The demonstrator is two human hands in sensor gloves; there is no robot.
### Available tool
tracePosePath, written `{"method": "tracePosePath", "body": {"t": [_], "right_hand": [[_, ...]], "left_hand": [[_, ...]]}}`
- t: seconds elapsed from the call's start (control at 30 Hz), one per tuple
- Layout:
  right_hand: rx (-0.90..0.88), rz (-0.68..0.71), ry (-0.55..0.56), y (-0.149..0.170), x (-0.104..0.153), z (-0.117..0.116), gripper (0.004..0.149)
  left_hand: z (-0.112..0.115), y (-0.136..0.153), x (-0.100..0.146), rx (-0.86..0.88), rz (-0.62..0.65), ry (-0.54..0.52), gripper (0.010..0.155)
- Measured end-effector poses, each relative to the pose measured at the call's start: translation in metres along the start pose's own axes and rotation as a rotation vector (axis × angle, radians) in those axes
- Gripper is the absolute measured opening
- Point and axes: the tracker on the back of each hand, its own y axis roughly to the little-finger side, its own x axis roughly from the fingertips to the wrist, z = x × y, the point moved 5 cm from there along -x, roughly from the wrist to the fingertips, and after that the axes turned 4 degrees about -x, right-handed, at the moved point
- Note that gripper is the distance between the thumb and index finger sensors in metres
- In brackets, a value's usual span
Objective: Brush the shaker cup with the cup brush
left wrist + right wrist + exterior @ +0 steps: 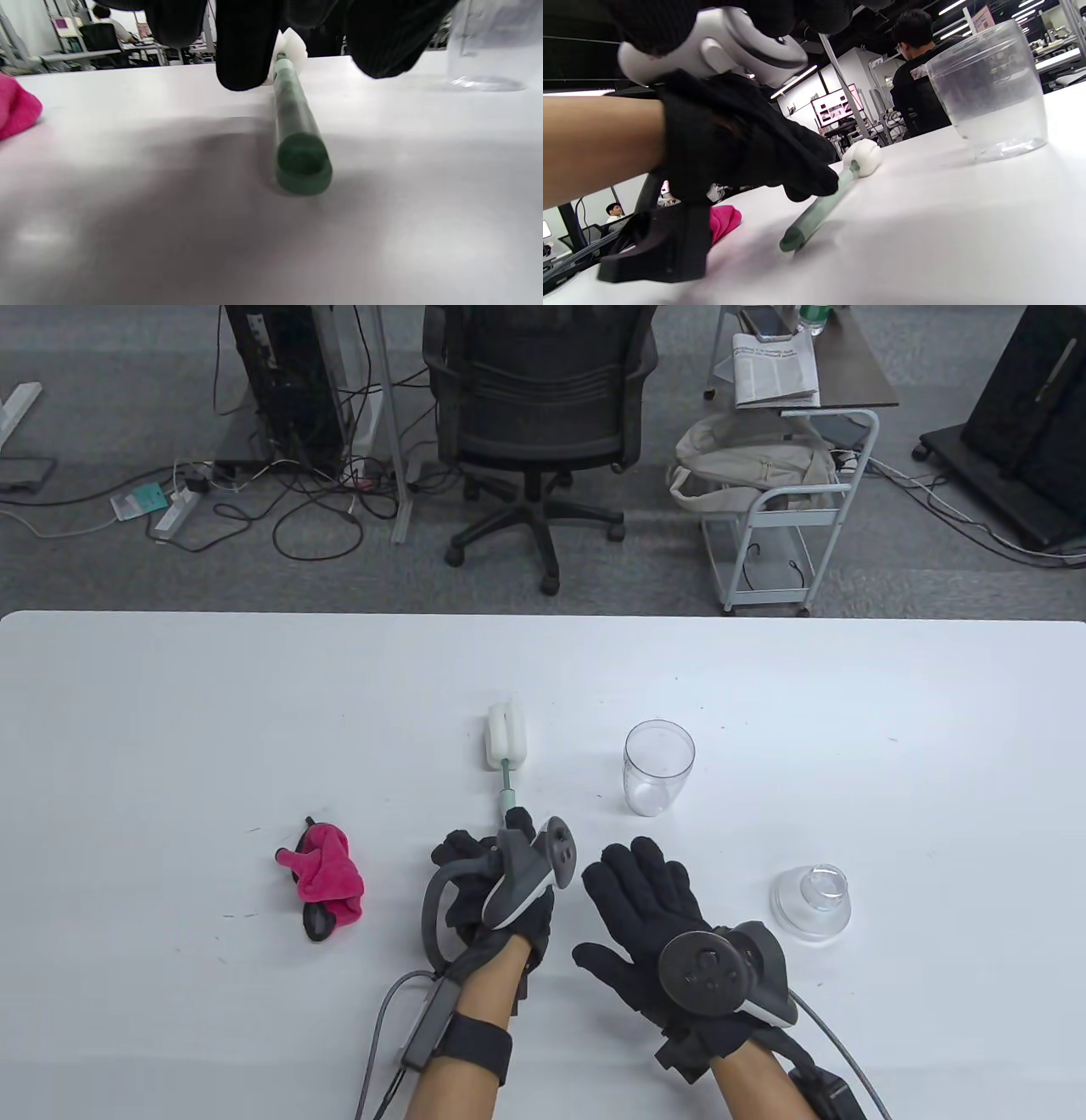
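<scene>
The cup brush lies on the white table, its white sponge head (507, 736) pointing away and its green handle (297, 127) running back toward me. My left hand (501, 838) is curled over the handle, with fingertips (814, 186) pinching it near the middle; the handle's end (793, 241) rests on the table. The clear shaker cup (659, 768) stands upright to the right of the brush, and also shows in the right wrist view (988, 93). My right hand (635, 878) is open with fingers spread, empty, just right of the left hand and in front of the cup.
A clear domed lid (812, 902) sits on the table to the right of my right hand. A pink cloth (327, 878) lies over a black object at the left. The table's far edge (543, 615) faces an office chair.
</scene>
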Motion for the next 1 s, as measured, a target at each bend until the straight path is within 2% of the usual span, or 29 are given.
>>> {"method": "tracePosePath", "body": {"t": [0.2, 0.3, 0.4, 0.5, 0.6, 0.8, 0.9, 1.0], "right_hand": [[-0.023, -0.003, 0.041, 0.002, 0.003, 0.008, 0.075], [-0.037, -0.001, 0.044, 0.003, 0.004, 0.01, 0.075], [-0.046, -0.008, 0.051, 0.005, 0.005, 0.012, 0.075], [-0.056, -0.009, 0.06, 0.006, 0.004, 0.014, 0.074], [-0.075, -0.017, 0.072, 0.009, 0.003, 0.016, 0.074], [-0.102, -0.048, 0.092, 0.018, 0.004, 0.019, 0.075], [-0.111, -0.056, 0.111, 0.021, 0.005, 0.021, 0.075], [-0.115, -0.066, 0.111, 0.023, 0.006, 0.021, 0.075]], "left_hand": [[0.003, -0.012, -0.014, -0.032, -0.063, 0.034, 0.074], [0.012, -0.016, -0.017, -0.052, -0.06, 0.054, 0.073], [0.015, -0.018, -0.019, -0.093, -0.074, 0.007, 0.072], [0.015, -0.016, -0.02, -0.07, -0.084, 0.008, 0.075], [0.005, -0.006, -0.016, -0.044, -0.101, -0.03, 0.077], [-0.034, 0.026, 0.02, 0.085, -0.018, -0.181, 0.074], [-0.045, 0.049, 0.047, 0.216, 0.04, -0.257, 0.075], [-0.048, 0.078, 0.075, 0.335, 0.093, -0.286, 0.077]]}}
